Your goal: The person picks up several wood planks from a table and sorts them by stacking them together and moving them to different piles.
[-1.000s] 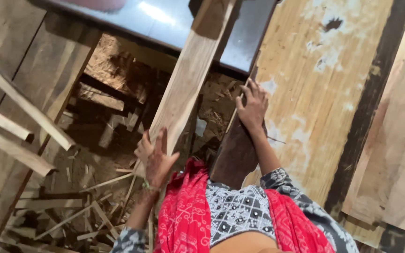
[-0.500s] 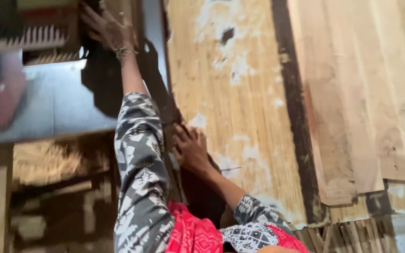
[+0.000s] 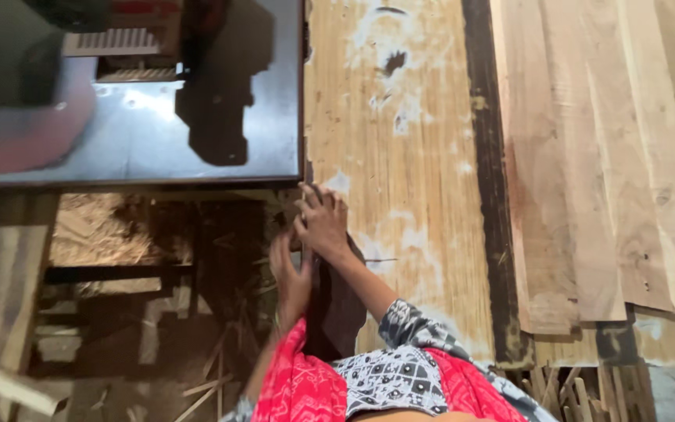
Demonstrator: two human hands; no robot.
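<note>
Head view: since half a second ago, the left hand [image 3: 291,273] has dropped from the far machine table [image 3: 197,148] to join the right hand [image 3: 323,220] at the near edge of the pale board [image 3: 400,195]. Two hands, fingers loosely together, resting on it. One board; several planks [image 3: 611,156] stacked right.

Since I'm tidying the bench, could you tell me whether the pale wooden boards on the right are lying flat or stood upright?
Flat: the pale wooden boards lie side by side, overlapping.

Pale wooden worktable [image 3: 400,156] with white patches, stacked planks [image 3: 603,156] lying along its right side, hands [image 3: 323,223] at its near-left edge
</note>
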